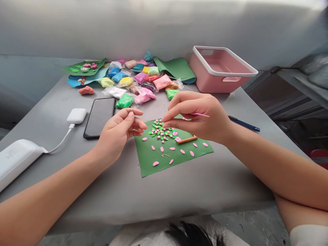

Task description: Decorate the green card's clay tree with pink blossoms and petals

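Note:
My right hand [197, 114] is over the green sheet [146, 162], thumb and forefinger drawn together. A thin pink stick [201, 114] pokes out from its curled fingers; whatever lies at the fingertips is hidden. To the left, my left hand [123, 128] hovers by the sheet's edge with loosely bent fingers apart and nothing visible in them. On the sheet is a cluster of small pink balls and green leaves [160, 131], partly behind my right hand. Pink clay flowers [177, 136] adjoin an orange-brown clay strip [187, 139]. Several flat pink ovals [172, 148] lie across the front.
Bagged coloured clay [125, 81] is heaped at the back, beside a pink basket [217, 82]. A phone [99, 118], a white charger [77, 115] and a white power strip [20, 160] lie left. A dark blue pen [244, 123] rests right.

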`<state>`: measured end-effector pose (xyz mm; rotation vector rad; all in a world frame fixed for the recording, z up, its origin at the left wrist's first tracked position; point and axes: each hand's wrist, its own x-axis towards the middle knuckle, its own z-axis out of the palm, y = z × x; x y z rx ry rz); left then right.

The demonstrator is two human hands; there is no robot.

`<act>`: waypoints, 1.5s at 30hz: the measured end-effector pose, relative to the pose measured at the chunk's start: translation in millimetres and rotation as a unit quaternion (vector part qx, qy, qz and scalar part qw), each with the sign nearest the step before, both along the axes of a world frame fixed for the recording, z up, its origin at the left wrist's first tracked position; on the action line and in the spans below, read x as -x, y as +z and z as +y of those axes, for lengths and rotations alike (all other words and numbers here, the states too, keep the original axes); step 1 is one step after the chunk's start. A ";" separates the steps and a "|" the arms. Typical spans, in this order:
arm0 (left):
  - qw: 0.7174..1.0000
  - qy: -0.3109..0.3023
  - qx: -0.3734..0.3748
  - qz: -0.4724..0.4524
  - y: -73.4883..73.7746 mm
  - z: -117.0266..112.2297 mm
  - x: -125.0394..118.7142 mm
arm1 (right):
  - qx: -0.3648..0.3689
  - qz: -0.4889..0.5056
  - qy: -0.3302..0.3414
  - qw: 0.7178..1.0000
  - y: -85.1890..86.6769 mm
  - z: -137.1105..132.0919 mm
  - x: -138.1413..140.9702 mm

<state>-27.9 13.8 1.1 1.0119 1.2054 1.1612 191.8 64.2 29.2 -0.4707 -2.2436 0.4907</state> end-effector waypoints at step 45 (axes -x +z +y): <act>0.993 -0.100 -0.051 -0.018 3.1 -13.5 -3.1 | 0.114 0.035 -0.037 0.992 -8.3 -17.3 14.1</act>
